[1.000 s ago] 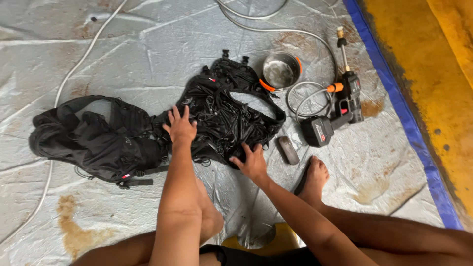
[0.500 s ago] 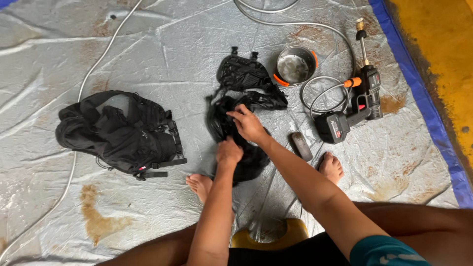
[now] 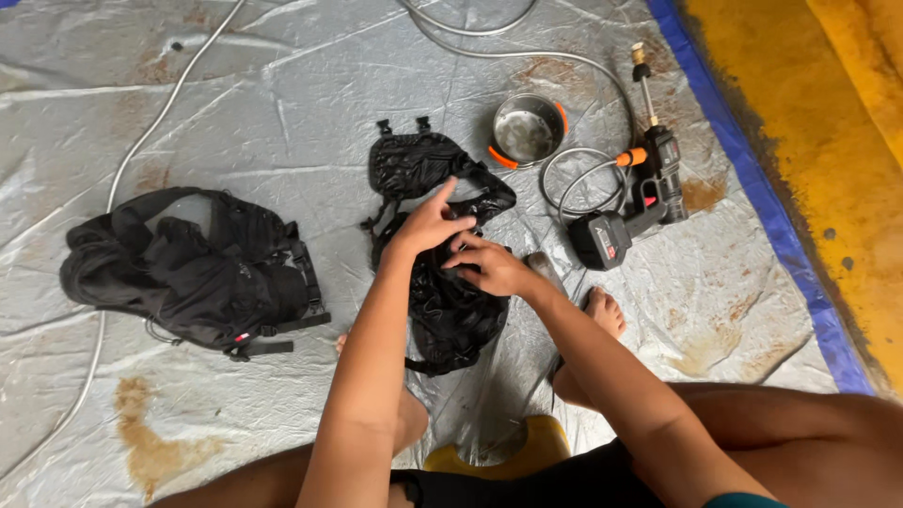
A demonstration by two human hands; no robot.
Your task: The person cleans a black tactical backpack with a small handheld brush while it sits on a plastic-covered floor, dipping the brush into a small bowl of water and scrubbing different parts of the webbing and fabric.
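A grey tarp (image 3: pixel 282 94) covers the ground, wrinkled and stained with rusty patches. On its left side lies a black backpack (image 3: pixel 193 273), slumped flat, straps trailing. A white cord (image 3: pixel 150 132) runs down past it from the top edge. Toward the upper right sits a small metal bowl (image 3: pixel 525 132) with an orange rim, and just beside it a coiled hose (image 3: pixel 578 179) loops to a cordless spray gun (image 3: pixel 640 193), black with orange trim, its nozzle pointing away. A blue strip (image 3: pixel 752 198) borders the tarp on the right, with yellow floor (image 3: pixel 837 141) beyond. A yellow stool (image 3: pixel 499 452) shows near the bottom.
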